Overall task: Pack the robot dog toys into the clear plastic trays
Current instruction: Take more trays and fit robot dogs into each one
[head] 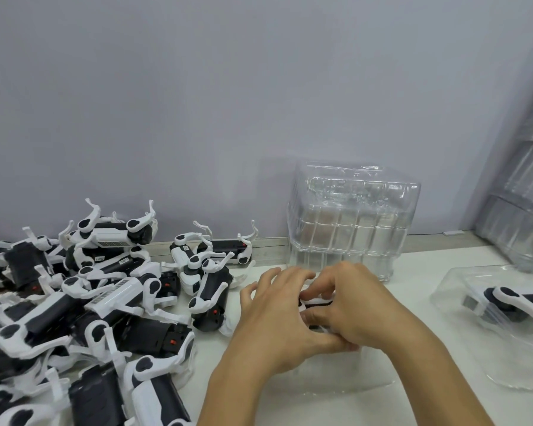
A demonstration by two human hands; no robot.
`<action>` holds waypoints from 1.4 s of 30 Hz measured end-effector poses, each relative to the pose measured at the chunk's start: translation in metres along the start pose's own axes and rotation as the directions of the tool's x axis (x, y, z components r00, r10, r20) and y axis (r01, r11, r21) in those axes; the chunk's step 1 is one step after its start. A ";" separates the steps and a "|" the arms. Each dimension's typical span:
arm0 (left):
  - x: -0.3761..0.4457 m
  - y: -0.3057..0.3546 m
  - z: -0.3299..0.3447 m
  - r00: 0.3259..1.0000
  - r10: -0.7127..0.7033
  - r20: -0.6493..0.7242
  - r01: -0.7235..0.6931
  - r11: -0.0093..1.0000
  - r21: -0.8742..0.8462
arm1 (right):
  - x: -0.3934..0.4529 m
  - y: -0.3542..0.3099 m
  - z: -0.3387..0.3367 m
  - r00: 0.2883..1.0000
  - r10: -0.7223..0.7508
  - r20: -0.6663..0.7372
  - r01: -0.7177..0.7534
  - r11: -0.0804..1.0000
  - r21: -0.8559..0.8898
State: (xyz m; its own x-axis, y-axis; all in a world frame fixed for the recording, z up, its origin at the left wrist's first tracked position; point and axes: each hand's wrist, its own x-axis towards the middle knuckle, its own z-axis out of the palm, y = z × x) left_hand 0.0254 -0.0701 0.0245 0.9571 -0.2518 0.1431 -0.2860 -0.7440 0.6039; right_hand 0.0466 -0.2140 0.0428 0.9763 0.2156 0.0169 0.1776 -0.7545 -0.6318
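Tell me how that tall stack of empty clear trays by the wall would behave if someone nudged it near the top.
The stack of clear trays stands tall on the table and already looks slightly uneven, so a high push would probably tip or shear it. The trays look like thin moulded plastic, likely light and flexible. Their glossy surfaces suggest that they may slide over one another.
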 end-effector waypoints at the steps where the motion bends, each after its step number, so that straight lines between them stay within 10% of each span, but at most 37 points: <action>1: 0.000 0.000 0.000 1.000 0.000 0.000 0.000 1.000 -0.007 | -0.001 0.001 -0.002 1.000 -0.004 0.016 0.004 1.000 -0.003; 21: -0.005 0.003 -0.004 0.984 -0.067 0.163 0.029 0.974 0.225 | -0.003 0.042 -0.031 0.930 -0.024 -0.366 0.098 0.978 0.186; 34: -0.011 0.039 -0.028 0.934 0.330 -0.137 -0.256 0.886 0.387 | -0.036 0.006 -0.092 0.781 -0.121 -0.613 0.372 0.878 0.301; 42: -0.010 0.052 -0.032 0.791 0.461 -0.403 -0.214 0.825 0.522 | -0.035 0.000 -0.088 0.843 -0.129 -0.523 0.293 0.925 0.243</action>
State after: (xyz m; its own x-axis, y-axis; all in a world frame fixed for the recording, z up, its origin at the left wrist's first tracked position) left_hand 0.0023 -0.0867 0.0795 0.6435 -0.2922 0.7075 -0.4651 -0.8834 0.0582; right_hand 0.0233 -0.2760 0.1107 0.8641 -0.0447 0.5013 0.4201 -0.4844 -0.7674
